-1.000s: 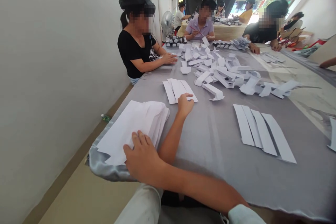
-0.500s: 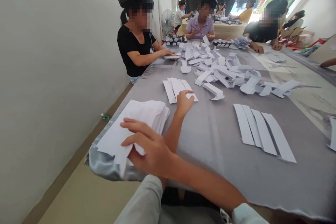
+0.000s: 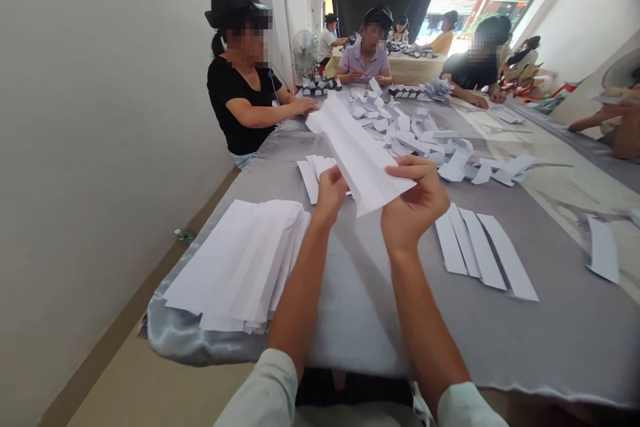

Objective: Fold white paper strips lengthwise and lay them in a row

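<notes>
A creased white paper sheet (image 3: pixel 357 157) is up in the air over the table. My right hand (image 3: pixel 417 197) grips its near right corner between thumb and fingers. My left hand (image 3: pixel 333 195) is closed at the sheet's left edge; its fingertips are partly hidden, and folded paper strips (image 3: pixel 309 180) lie on the cloth just behind it. A stack of white sheets (image 3: pixel 235 263) rests at the table's left corner, beside my left forearm. Several folded strips (image 3: pixel 487 250) lie side by side to the right of my right hand.
The table has a grey cloth (image 3: pixel 370 307). A heap of folded white papers (image 3: pixel 425 133) spreads across its middle. A person in black (image 3: pixel 245 93) works at the left edge. Other people sit at the far side. A single strip (image 3: pixel 603 250) lies at the right.
My right hand has moved from the stack up and to the right, lifting a sheet off it. My left hand has closed at that sheet's edge. The view has shifted slightly.
</notes>
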`<state>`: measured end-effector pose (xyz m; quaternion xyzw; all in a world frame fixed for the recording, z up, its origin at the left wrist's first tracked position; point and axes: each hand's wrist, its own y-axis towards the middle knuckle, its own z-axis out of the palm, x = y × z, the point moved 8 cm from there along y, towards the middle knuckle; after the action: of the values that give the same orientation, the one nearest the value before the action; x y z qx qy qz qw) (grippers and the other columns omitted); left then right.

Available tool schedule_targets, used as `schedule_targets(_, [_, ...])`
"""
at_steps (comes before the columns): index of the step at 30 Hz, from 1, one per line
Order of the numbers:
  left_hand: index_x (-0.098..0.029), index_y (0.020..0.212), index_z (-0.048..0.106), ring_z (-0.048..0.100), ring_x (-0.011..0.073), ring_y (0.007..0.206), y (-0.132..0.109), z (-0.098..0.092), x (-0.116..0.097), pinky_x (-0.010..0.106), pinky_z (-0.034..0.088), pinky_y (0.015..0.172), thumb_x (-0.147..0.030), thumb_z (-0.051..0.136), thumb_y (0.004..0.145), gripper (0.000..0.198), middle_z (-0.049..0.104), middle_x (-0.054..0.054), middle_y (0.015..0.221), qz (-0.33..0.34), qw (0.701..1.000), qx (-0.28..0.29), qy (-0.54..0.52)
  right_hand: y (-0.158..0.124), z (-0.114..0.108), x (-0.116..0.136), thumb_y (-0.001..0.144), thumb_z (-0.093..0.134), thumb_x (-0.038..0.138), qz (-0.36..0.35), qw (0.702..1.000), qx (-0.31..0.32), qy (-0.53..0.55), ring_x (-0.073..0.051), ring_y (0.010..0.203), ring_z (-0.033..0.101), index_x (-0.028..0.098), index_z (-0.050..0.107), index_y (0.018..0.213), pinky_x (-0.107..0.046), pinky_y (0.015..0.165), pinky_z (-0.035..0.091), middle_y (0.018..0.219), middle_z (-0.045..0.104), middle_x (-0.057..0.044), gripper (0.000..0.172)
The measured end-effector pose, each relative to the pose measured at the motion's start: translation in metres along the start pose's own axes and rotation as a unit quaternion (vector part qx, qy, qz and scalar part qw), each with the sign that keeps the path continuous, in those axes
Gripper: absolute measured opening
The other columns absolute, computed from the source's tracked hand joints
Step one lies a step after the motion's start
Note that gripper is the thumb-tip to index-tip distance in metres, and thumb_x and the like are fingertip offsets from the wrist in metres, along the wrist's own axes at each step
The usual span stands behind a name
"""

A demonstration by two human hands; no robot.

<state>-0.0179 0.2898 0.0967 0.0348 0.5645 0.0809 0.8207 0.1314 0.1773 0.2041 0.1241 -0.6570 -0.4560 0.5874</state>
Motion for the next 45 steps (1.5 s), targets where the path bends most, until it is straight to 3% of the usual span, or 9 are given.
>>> schedule_targets(5, [-0.015,0.110,0.072,0.076,0.0260,0.092,-0.004,0.009,-0.021,0.038,0.061,0.081,-0.048,0.059,0.093,0.039,0.077,0.013,0.106,-0.033,0.993,0.037,-0.108,0.020,-0.019,-0.016,0.087,0.068,0.024,-0.033,0.998,0.004,-0.053,-0.027,0.103,0.068,0.026,0.075,0.088,-0.045,0.088,0.059,0.101,0.067,-0.007,0.007])
schedule_targets(8, [-0.016,0.109,0.072,0.076,0.0269,0.092,-0.011,0.013,-0.032,0.037,0.061,0.079,-0.058,0.068,0.091,0.046,0.077,0.014,0.106,-0.041,0.994,0.053,-0.086,0.023,-0.012,-0.022,0.086,0.064,0.018,-0.024,0.995,0.093,-0.029,-0.025,0.102,0.069,0.027,0.078,0.089,-0.041,0.084,0.060,0.104,0.071,-0.007,0.017])
schedule_targets(12, [-0.018,0.104,0.072,0.076,0.0267,0.099,-0.017,0.017,-0.039,0.036,0.062,0.084,-0.051,0.081,0.084,0.040,0.077,0.012,0.109,-0.007,0.996,0.067,-0.055,0.017,0.005,-0.024,0.083,0.055,0.009,-0.013,0.976,0.215,-0.024,-0.025,0.112,0.070,0.026,0.082,0.096,-0.038,0.084,0.059,0.120,0.074,-0.006,0.034])
schedule_targets(16, [-0.018,0.099,0.073,0.075,0.0273,0.106,-0.017,0.015,-0.038,0.037,0.062,0.087,-0.051,0.078,0.086,0.036,0.078,0.012,0.110,0.007,0.998,0.057,-0.038,0.013,0.014,-0.027,0.084,0.046,0.005,0.000,0.966,0.260,-0.007,-0.022,0.111,0.071,0.024,0.083,0.097,-0.038,0.091,0.057,0.119,0.076,-0.006,0.043])
schedule_targets(19, [-0.019,0.107,0.073,0.076,0.0267,0.103,-0.016,0.012,-0.038,0.039,0.063,0.087,-0.046,0.081,0.084,0.036,0.079,0.012,0.111,0.016,0.998,0.045,-0.036,0.013,0.016,-0.030,0.090,0.046,0.010,0.020,0.966,0.256,-0.002,-0.021,0.109,0.071,0.023,0.082,0.097,-0.038,0.093,0.057,0.115,0.077,-0.006,0.039])
schedule_targets(23, [-0.019,0.115,0.070,0.077,0.0254,0.097,-0.016,0.006,-0.037,0.038,0.063,0.084,-0.041,0.089,0.077,0.048,0.080,0.010,0.103,0.012,0.999,0.014,-0.034,0.010,0.017,-0.037,0.097,0.064,0.032,0.079,0.966,0.247,-0.012,-0.021,0.099,0.071,0.023,0.079,0.113,-0.033,0.079,0.059,0.111,0.077,-0.008,0.024])
schedule_targets(26, [-0.019,0.117,0.071,0.076,0.0246,0.093,-0.017,0.005,-0.039,0.036,0.063,0.080,-0.043,0.092,0.074,0.054,0.079,0.010,0.104,0.019,1.000,-0.003,-0.016,0.005,0.019,-0.043,0.088,0.080,0.042,0.108,0.961,0.252,-0.029,-0.022,0.095,0.071,0.023,0.077,0.118,-0.032,0.075,0.059,0.114,0.076,-0.009,0.036])
schedule_targets(31, [-0.018,0.110,0.075,0.076,0.0242,0.092,-0.019,0.008,-0.044,0.033,0.064,0.073,-0.045,0.092,0.073,0.048,0.079,0.010,0.110,0.044,0.999,-0.007,0.001,0.004,0.019,-0.056,0.087,0.079,0.040,0.142,0.959,0.243,-0.025,-0.020,0.088,0.071,0.021,0.077,0.113,-0.031,0.070,0.057,0.110,0.077,-0.009,0.032])
schedule_targets(45, [-0.016,0.102,0.082,0.076,0.0243,0.097,-0.024,0.011,-0.047,0.032,0.063,0.078,-0.048,0.093,0.073,0.044,0.081,0.012,0.107,0.037,0.998,0.056,0.021,0.003,0.016,-0.085,0.087,0.075,0.034,0.218,0.957,0.184,0.047,-0.023,0.081,0.074,0.019,0.077,0.103,-0.032,0.065,0.056,0.091,0.079,-0.009,0.022])
